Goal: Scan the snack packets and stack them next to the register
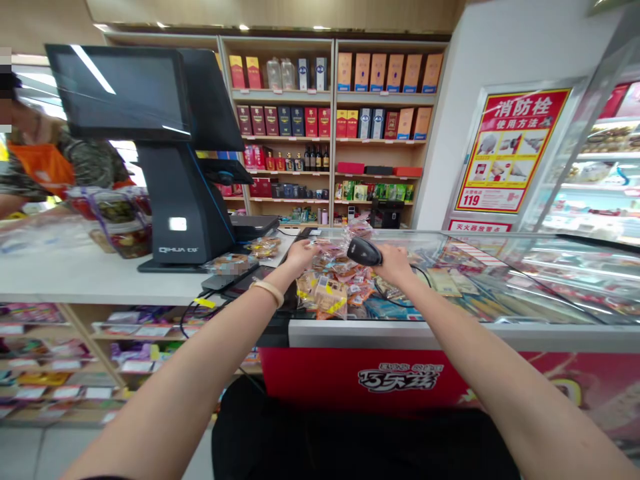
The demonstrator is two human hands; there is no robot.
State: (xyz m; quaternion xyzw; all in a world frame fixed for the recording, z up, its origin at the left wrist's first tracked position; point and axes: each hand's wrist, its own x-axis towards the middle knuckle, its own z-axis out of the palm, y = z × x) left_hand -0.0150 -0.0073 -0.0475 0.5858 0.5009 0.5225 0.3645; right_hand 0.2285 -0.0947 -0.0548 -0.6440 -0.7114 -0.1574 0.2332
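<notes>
My right hand (393,263) is wrapped round a black barcode scanner (364,251), its head pointing left over the glass top. A black cable loops down from it. My left hand (301,255), with a pale band at the wrist, has its fingertips closed on the edge of a clear-wrapped snack packet (330,249); the exact grip is small and partly hidden. Around and below both hands lies a pile of snack packets, among them a tan packet with yellow marks (331,297) at the near edge.
A black checkout terminal (180,200) stands on the white counter (100,280) at left, with lidded tubs (123,223) beside it. More packets (265,247) lie near its base. The glass-topped freezer (500,280) extends right. Behind the counter at left is a person in an orange apron (43,167).
</notes>
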